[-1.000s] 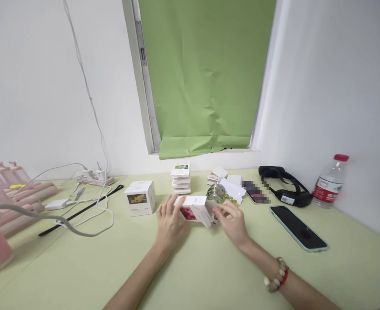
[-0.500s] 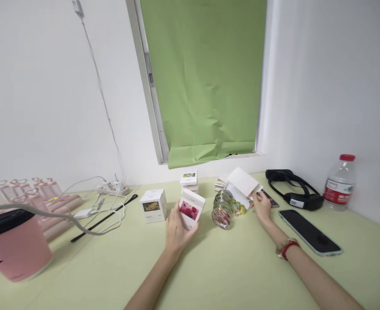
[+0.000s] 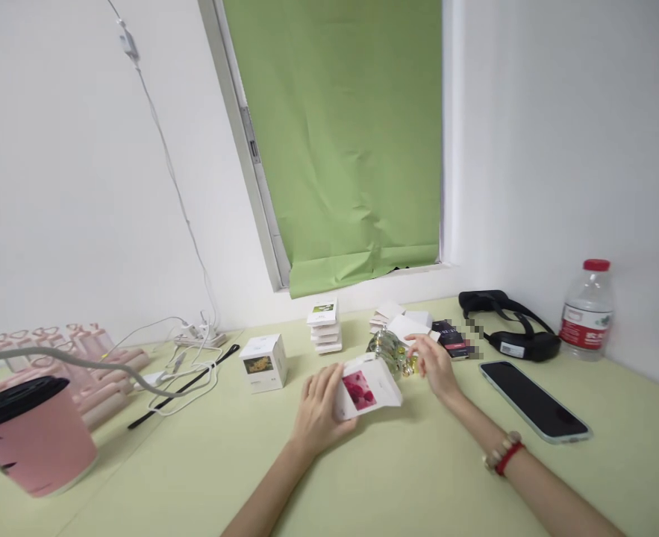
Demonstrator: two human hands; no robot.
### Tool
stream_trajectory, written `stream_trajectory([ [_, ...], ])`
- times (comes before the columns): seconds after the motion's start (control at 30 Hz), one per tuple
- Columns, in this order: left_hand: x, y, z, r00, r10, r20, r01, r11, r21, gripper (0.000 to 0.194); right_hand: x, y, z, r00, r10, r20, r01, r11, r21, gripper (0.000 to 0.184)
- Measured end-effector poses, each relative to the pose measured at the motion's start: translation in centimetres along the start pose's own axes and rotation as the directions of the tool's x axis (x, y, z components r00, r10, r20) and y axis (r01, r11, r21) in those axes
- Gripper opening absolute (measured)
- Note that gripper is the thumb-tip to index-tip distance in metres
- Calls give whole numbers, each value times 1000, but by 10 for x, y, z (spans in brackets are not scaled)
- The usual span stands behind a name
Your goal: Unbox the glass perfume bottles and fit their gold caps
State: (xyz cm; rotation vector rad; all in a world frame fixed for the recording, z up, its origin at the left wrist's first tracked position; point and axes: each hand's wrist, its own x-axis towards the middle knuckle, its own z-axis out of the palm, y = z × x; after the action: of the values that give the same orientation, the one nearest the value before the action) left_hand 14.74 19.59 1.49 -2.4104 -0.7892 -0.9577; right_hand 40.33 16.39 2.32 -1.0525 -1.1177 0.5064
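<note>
My left hand (image 3: pixel 321 406) is wrapped round a white box (image 3: pixel 382 384) with a picture of pink-red flowers, tipped on its side. A loose flap at the box's end points right. My right hand (image 3: pixel 435 369) is raised just right of the box, fingers apart and nothing visible in them. Behind the box stand glass bottles (image 3: pixel 383 344), partly hidden by it, with small yellow-green caps (image 3: pixel 410 365) beside them. White folded cartons (image 3: pixel 410 328) lie behind the right hand. Left of my left hand sits a closed white box with a yellow flower picture (image 3: pixel 265 364).
A stack of flat white boxes (image 3: pixel 325 328) stands near the wall. On the right are a phone (image 3: pixel 533 403), a black headset (image 3: pixel 508 328) and a water bottle (image 3: pixel 586 313). A pink cup (image 3: pixel 32 440), pink tubes (image 3: pixel 105 373) and cables (image 3: pixel 211 365) occupy the left.
The flowered box has tipped over to the right in my left hand, its flap end now near the bottles. My right hand has let go of the white carton and moved left towards the box.
</note>
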Motion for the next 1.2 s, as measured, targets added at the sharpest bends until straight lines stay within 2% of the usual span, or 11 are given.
stream_trajectory([
  [0.07, 0, 8, 1, 995, 81, 53, -81, 997, 11, 76, -12, -13, 11, 973, -32, 229, 15, 997, 74, 44],
  [0.13, -1, 13, 1, 991, 98, 88, -100, 995, 19, 74, -23, -21, 19, 924, -94, 371, 76, 995, 62, 44],
  [0.23, -2, 16, 2, 995, 56, 82, -59, 997, 39, 68, -32, -21, 24, 890, -138, 434, 179, 982, -53, 39],
  [0.37, -3, 14, 4, 998, -31, -58, 34, 999, 40, 63, -33, -13, 24, 947, -125, 296, 163, 981, -107, 34],
  [0.5, -4, 7, 5, 967, -201, -158, 194, 979, -61, 70, -21, -16, 36, 994, -105, 3, 105, 994, -24, 35],
  [0.6, -5, -3, 6, 912, -389, -133, 369, 917, -155, 63, 1, -32, 60, 968, 97, -234, -60, 986, 158, 39],
  [0.7, -7, -16, 8, 848, -515, -121, 484, 848, -214, 51, 32, -56, 93, 903, 274, -330, -157, 927, 341, 39],
  [0.83, -12, -29, 13, 852, -518, -74, 491, 841, -228, 37, 65, -83, 135, 904, 311, -292, -80, 795, 601, 42],
  [0.97, -13, -31, 15, 863, -503, -45, 480, 844, -238, 32, 75, -83, 167, 873, 420, -246, -114, 668, 735, 38],
  [1.1, -13, -29, 13, 871, -492, 1, 478, 845, -238, 27, 77, -74, 184, 870, 464, -168, -196, 636, 746, 19],
  [1.2, -11, -28, 15, 877, -478, 51, 476, 849, -231, 23, 80, -71, 184, 866, 481, -134, -246, 645, 723, 13],
])
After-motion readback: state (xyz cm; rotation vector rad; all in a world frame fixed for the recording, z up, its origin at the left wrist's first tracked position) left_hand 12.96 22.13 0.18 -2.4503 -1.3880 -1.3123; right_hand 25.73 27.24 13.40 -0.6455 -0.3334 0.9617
